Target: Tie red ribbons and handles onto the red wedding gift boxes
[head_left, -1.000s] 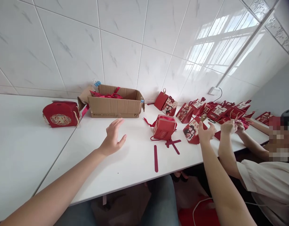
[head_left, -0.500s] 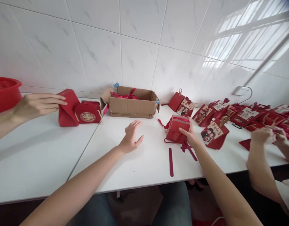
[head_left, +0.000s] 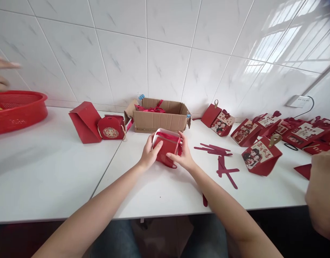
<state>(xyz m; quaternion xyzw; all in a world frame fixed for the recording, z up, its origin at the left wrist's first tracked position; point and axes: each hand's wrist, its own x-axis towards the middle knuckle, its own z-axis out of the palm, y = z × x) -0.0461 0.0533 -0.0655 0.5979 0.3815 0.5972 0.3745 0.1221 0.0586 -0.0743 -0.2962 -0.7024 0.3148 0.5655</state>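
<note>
A red gift box (head_left: 165,148) with a ribbon near its pale-edged top is gripped between both my hands over the white table. My left hand (head_left: 151,152) wraps its left side, thumb across the front. On the opposite side, my right hand (head_left: 185,154) presses with its thumb on the front and fingers behind. Just right of my right hand, dark red strips (head_left: 221,165) lie loose on the table. Behind the held box stands an open cardboard carton (head_left: 159,121) with red ribbon inside.
Two red boxes, one slanted (head_left: 86,123) and one rounded (head_left: 111,127), stand left, beyond them a red plastic basket (head_left: 33,113). Several printed red gift boxes (head_left: 261,156) crowd the right. Co-workers' hands show at the far left (head_left: 1,73) and right (head_left: 322,179).
My right hand has brought the red box left to the middle, and my left hand has closed on it. The left co-worker's hand has left the slanted box and moved up and away.
</note>
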